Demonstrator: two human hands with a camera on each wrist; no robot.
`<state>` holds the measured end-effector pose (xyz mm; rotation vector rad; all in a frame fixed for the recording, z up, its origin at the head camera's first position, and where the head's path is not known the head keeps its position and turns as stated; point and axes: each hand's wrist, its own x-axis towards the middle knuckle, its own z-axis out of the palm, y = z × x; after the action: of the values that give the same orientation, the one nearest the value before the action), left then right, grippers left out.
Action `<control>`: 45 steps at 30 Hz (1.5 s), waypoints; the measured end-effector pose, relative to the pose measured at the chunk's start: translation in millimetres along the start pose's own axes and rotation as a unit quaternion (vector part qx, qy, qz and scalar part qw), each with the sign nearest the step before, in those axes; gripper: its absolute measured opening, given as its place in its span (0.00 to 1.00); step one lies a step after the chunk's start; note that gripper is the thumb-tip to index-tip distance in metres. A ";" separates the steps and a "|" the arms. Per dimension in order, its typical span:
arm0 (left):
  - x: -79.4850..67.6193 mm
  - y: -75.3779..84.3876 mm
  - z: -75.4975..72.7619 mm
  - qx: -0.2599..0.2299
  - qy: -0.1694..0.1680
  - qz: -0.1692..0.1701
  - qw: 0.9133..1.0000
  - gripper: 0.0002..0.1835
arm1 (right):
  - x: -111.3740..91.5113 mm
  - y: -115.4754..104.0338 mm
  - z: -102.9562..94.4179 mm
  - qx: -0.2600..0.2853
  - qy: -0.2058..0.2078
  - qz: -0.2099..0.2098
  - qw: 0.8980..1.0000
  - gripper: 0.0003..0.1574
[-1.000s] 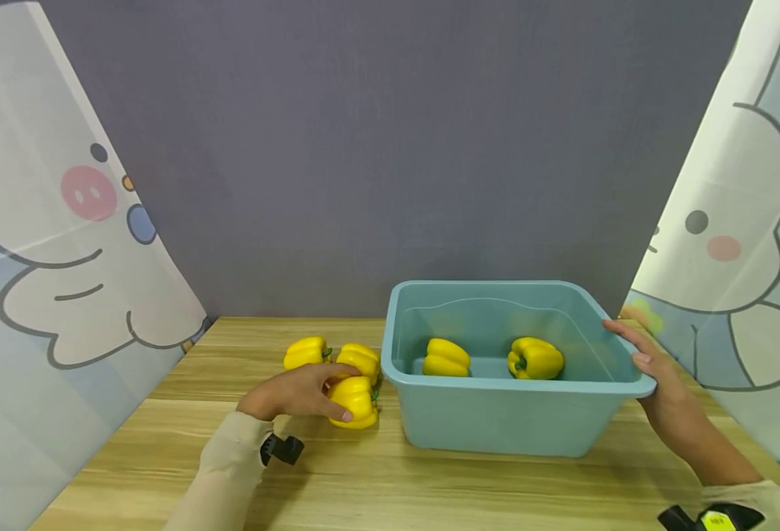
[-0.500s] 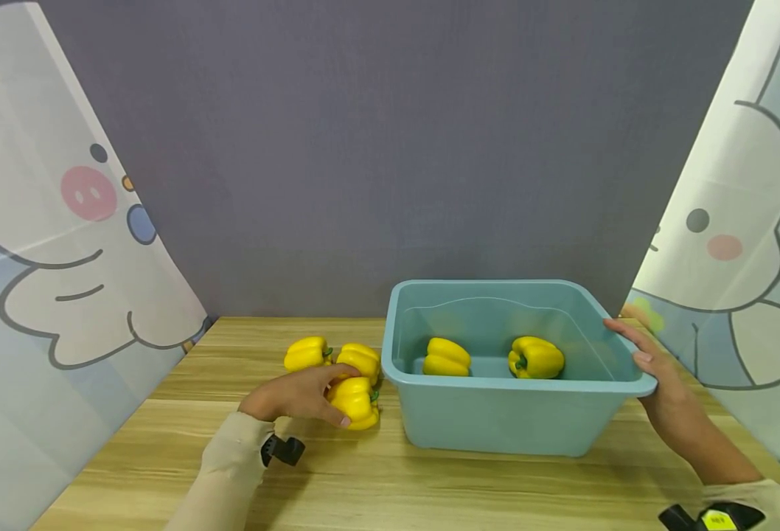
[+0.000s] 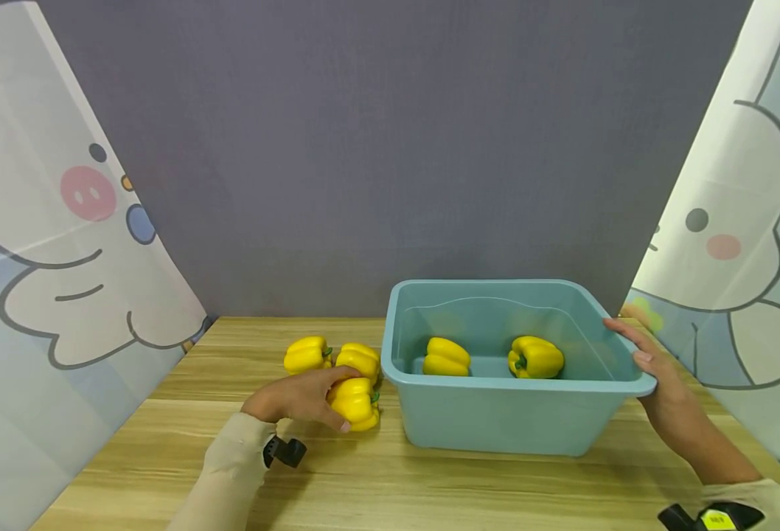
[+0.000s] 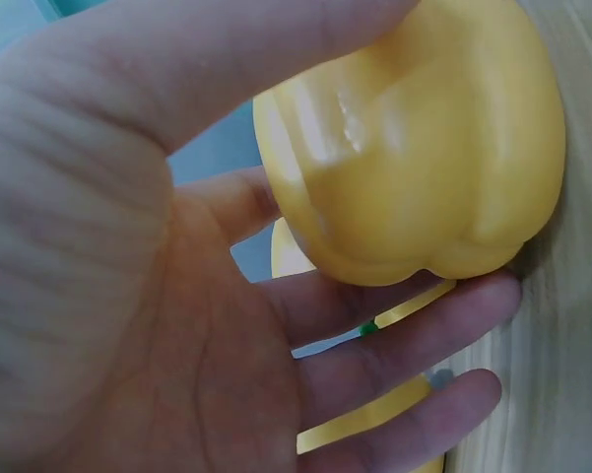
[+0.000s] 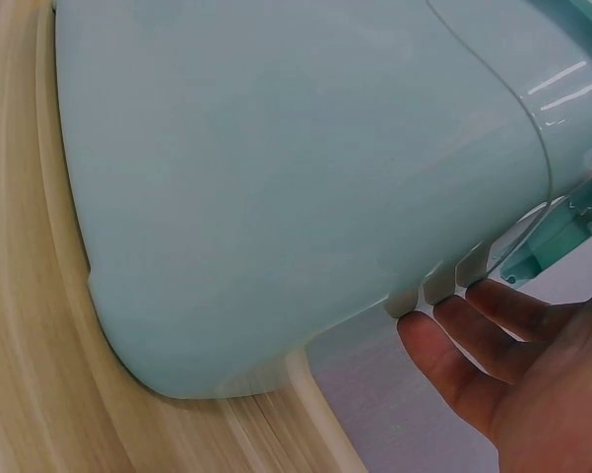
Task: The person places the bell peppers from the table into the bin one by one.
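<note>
My left hand [image 3: 300, 397] holds a yellow bell pepper [image 3: 355, 405] on the wooden table, left of a light blue plastic bin [image 3: 496, 419]. In the left wrist view, the thumb lies along one side of that pepper [image 4: 424, 148] and the fingers reach along the other. Just behind it sit two more yellow peppers, one close to the bin [image 3: 360, 359] and one farther left [image 3: 307, 354]. My right hand [image 3: 669, 398] grips the bin's right rim. Its fingertips [image 5: 424, 335] meet the outer wall under the rim in the right wrist view.
Inside the bin lie two yellow peppers, one at left [image 3: 446, 358] and one at right [image 3: 536, 358]. A dark grey panel [image 3: 363, 162] rises behind the table [image 3: 337, 487]. Cartoon-printed curtains [image 3: 51, 221] flank both sides.
The left hand has shifted very slightly toward me, its thumb slipping a little lower on the pepper. The bin and the right hand have stayed in place.
</note>
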<state>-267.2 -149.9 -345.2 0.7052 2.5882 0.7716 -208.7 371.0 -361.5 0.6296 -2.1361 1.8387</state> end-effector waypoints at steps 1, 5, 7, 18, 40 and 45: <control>-0.1 0.0 0.2 0.004 0.001 -0.001 1.000 0.46 | 0.1 0.0 -0.1 0.001 0.000 0.000 1.000 0.33; -0.5 0.9 1.0 0.011 0.001 -0.009 1.000 0.47 | 0.9 0.1 -0.3 -0.001 -0.002 0.000 1.000 0.34; -0.8 1.1 1.2 0.011 0.001 -0.011 1.000 0.47 | 1.2 0.3 -0.4 -0.001 -0.001 0.000 1.000 0.34; 2.0 -0.2 3.6 0.001 -0.001 0.011 1.000 0.43 | -0.2 1.6 -0.4 0.005 0.009 -0.001 1.000 0.34; 4.4 2.4 5.1 -0.029 0.005 0.033 0.999 0.28 | -0.4 1.6 2.0 0.009 0.022 -0.005 1.000 0.34; 3.1 2.7 2.4 -0.034 0.016 0.041 0.998 0.23 | -0.7 1.4 2.2 0.011 0.023 -0.007 1.000 0.34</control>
<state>-267.7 -145.3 -346.1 0.7882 2.5623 0.8996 -208.6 369.1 -363.4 0.6005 -2.0799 1.8531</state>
